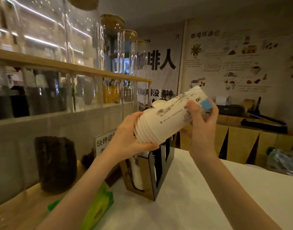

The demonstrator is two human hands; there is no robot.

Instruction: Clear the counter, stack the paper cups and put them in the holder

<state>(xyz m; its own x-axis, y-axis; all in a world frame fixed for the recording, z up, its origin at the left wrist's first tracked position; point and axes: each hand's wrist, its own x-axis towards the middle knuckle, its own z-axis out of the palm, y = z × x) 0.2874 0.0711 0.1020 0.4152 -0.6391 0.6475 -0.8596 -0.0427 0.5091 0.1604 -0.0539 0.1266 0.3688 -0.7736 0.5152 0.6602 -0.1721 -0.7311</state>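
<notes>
A stack of several white paper cups (pixel 169 118) with dark print lies tilted in the air, its rims toward the lower left. My left hand (pixel 125 138) grips the rim end, and my right hand (pixel 202 123) is closed around the bottom end, where a blue patch shows. Directly below the stack stands the black cup holder (pixel 160 171) on the white counter (pixel 208 196). More white cups sit inside the holder's slot.
A green packet (pixel 99 205) lies at the counter's left edge, beside a dark jar (pixel 56 165) on the wooden ledge. A small sign (pixel 104 143) stands behind the holder. Glass jars fill the shelf at left. Brown cabinets and a plastic bottle (pixel 281 158) are at right.
</notes>
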